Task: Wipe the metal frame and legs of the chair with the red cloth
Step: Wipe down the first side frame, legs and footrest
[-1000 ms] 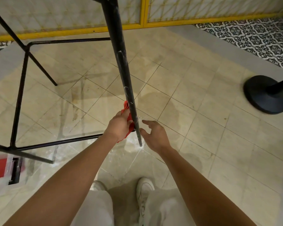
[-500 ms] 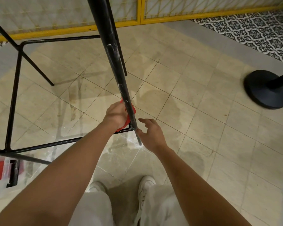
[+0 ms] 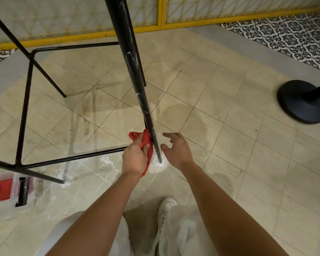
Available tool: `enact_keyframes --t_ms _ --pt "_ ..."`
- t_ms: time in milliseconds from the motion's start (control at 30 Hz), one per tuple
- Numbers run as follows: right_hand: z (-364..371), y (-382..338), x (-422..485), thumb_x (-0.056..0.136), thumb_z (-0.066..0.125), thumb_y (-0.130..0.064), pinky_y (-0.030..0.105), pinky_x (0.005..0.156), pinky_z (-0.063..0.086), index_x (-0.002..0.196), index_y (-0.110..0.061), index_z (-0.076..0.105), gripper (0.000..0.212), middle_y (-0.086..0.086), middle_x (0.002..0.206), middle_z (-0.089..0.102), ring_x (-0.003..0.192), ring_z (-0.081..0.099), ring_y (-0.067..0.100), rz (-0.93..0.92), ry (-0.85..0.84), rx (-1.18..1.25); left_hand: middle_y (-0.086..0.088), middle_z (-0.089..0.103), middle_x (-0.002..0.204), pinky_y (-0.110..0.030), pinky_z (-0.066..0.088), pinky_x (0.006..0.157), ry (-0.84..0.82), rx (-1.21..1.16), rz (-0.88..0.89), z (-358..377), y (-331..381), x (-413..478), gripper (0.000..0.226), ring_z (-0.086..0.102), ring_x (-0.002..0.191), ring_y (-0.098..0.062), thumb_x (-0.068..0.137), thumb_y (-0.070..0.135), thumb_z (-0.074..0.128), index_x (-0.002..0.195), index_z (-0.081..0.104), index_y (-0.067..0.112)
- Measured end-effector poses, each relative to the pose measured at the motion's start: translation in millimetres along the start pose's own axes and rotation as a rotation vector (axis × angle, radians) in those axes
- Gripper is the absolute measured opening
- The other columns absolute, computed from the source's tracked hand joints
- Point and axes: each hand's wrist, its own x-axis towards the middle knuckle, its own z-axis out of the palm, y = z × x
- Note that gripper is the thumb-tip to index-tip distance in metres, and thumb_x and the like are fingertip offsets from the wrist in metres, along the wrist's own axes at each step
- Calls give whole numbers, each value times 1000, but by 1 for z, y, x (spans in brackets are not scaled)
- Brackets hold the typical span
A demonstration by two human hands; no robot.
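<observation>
A tall black metal chair frame fills the upper left. Its near leg [image 3: 131, 67], streaked with white marks, runs down to the tiled floor in the centre. A low crossbar [image 3: 72, 159] joins that leg to the left leg. My left hand [image 3: 135, 156] grips the red cloth [image 3: 148, 143] and presses it against the left side of the near leg, close to its foot. My right hand [image 3: 175, 150] hovers just right of the leg with fingers spread and relaxed, holding nothing and apart from the metal.
A black stanchion base [image 3: 301, 102] stands on the floor at the right. A clear plastic box with red contents [image 3: 9, 189] lies at the lower left. A yellow-framed partition [image 3: 163, 24] runs along the back. White dust marks the tiles near the leg's foot.
My left hand has slid the red cloth along the lower part of the near leg, and more cloth shows above the hand now. My right hand stays beside the leg.
</observation>
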Motion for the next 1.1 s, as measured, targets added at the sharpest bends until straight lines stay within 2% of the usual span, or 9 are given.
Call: enact_keyframes --t_ms 133,300,433,500,700,833,1000,1100 --pt "0 -1 1 90 56 -21 22 93 40 133 -20 50 43 -2 139 42 123 47 17 -1 18 2 -12 67 110 -32 47 90 58 66 40 1 -6 -2 51 63 99 -27 96 35 48 144 35 24" --pt "-2 0 2 90 56 -21 20 90 39 133 -22 50 43 -2 139 41 121 48 17 0 19 -12 -14 69 99 -33 49 81 91 175 49 3 0 -1 54 64 91 -28 94 42 48 143 37 23" --pt "-1 0 1 90 56 -25 26 97 42 132 -21 51 43 -2 138 42 123 47 18 -20 -2 -34 -11 68 87 -33 50 71 82 289 84 1 5 5 47 60 76 -25 92 46 49 133 49 23" --pt "0 0 0 90 56 -26 28 98 43 132 -21 51 42 -2 137 43 122 48 18 -30 -13 -36 -10 68 84 -32 49 71 70 313 116 -1 3 12 42 60 76 -25 91 45 52 127 56 23" --pt "-5 2 -3 89 56 -24 29 98 43 131 -19 51 43 -1 136 43 122 47 18 -17 -16 -20 -11 72 96 -32 49 81 102 184 139 -4 -2 21 37 62 88 -28 90 37 57 124 62 22" --pt "-6 2 0 89 56 -24 31 100 44 131 -20 51 43 -1 137 42 124 47 19 -5 -20 -7 -7 72 93 -31 46 80 118 193 117 -5 -2 29 32 59 89 -27 90 39 56 116 67 25" --pt "-5 0 2 90 55 -24 29 98 44 132 -20 50 43 -1 138 41 124 47 19 4 -33 -8 -11 71 102 -32 49 87 96 193 131 -5 -4 13 46 64 90 -28 89 43 57 131 54 24" --pt "-4 0 2 90 55 -23 29 97 44 133 -20 50 43 -1 139 41 123 48 19 11 -35 -18 -11 71 104 -30 49 85 68 240 173 -9 -4 15 49 64 91 -27 89 44 56 133 52 23"
